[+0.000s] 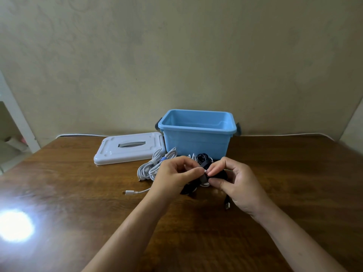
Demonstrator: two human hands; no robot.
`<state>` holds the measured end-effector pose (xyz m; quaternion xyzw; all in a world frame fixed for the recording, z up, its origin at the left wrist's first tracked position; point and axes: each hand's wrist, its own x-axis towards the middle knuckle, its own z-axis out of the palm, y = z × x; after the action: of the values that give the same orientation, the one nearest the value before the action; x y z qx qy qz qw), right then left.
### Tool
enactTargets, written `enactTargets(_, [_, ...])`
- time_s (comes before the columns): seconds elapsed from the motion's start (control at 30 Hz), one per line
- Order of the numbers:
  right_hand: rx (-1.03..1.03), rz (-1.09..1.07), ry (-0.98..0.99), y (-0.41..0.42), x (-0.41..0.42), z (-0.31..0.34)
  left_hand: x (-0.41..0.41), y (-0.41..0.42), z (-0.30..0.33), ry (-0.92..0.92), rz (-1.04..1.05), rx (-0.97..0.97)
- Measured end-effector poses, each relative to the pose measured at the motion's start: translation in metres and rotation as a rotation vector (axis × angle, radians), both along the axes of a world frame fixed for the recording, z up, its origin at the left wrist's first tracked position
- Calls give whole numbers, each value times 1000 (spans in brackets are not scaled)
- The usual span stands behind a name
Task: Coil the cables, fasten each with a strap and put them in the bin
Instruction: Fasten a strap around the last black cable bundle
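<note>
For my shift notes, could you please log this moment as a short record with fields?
left hand: left hand pinches the dark strap
right hand: right hand pinches the same strap
bundle: black cable, partly hidden
bin: blue bin, open, no cables visible inside
lid: white lid, flat, left of bin
waiting: white cable on table

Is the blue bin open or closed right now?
Open. The blue bin has no cover on; its white lid lies flat on the table to its left, and the bin's inside walls show.
</note>
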<state>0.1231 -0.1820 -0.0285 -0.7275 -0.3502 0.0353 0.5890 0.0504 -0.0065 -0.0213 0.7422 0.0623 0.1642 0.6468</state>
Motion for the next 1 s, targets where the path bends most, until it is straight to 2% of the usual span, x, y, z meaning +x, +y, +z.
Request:
enactTargets(0.2, [34, 33, -31, -1, -1, 1, -1, -1, 3, 88, -113, -169])
enactTargets(0.57, [90, 156, -50, -4, 1, 0, -4, -5, 5, 253, -281, -291])
enactTargets(0.77, [9, 108, -55, 2, 1, -2, -2, 0, 6, 212, -227, -404])
enactTargets(0.9, [47, 74, 166, 3, 2, -5, -4, -2, 8, 140, -141, -457])
enactTargets(1.0, [43, 55, 264, 7, -2, -6, -4, -5, 7, 101, -30, -400])
